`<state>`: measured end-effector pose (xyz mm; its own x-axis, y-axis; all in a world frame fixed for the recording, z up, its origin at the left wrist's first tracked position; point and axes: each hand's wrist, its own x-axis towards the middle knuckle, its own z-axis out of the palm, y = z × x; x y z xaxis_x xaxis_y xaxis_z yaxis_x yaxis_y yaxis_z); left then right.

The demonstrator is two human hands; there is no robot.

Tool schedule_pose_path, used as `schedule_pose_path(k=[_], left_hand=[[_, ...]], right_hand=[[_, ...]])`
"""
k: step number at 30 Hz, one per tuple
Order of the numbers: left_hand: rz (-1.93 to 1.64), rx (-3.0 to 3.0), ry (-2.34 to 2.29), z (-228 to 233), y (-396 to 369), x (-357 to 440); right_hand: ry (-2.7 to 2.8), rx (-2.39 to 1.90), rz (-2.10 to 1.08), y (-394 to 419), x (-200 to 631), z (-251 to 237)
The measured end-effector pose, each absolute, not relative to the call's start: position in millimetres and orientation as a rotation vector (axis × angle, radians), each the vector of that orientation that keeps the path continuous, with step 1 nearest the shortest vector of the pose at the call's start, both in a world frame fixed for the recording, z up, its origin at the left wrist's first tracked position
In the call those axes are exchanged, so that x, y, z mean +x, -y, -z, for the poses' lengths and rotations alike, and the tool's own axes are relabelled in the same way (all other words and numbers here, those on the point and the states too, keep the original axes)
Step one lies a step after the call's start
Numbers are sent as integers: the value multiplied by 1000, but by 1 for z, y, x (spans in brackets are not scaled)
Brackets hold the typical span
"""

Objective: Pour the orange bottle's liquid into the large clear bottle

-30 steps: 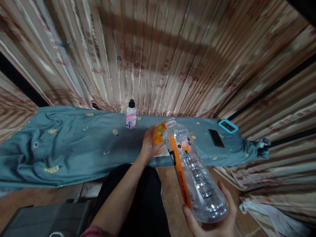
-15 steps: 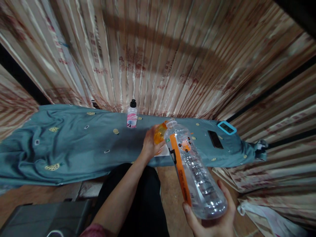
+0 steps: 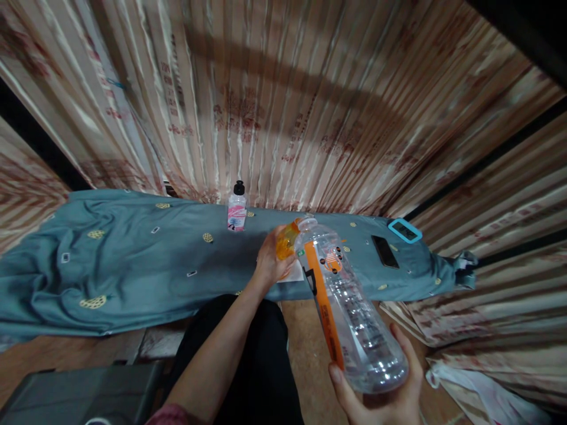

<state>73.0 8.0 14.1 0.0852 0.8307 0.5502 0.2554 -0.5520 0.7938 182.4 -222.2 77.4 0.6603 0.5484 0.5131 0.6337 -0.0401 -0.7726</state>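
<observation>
My right hand [image 3: 384,396] grips the base of a large clear plastic bottle [image 3: 349,313] with an orange label strip, tilted so its open neck points away from me. At that neck sits a small orange container [image 3: 286,241], held in my left hand [image 3: 270,262] over the teal cloth-covered table [image 3: 133,265]. Under the left hand lies a white card or paper [image 3: 296,274], partly hidden. The large bottle looks nearly empty.
A small clear bottle with a black cap and pink label [image 3: 236,208] stands at the table's back edge. A black phone [image 3: 383,252] and a blue-framed device [image 3: 404,231] lie at the right end. Striped curtains hang behind. A dark box [image 3: 80,392] sits lower left.
Both hands and bottles hold almost the same pose; only the view has shifted slightly.
</observation>
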Motion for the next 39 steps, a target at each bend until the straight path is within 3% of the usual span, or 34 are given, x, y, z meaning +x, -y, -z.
schedule_pose_path(k=[17,39], left_hand=[[-1473,1901,-1091,-9,-12,74],[-1449,1812,-1043,-6,-11,74]], right_hand=[[876,-1704,-70,225,177,-84],[899,-1709,-45,224,178,-88]])
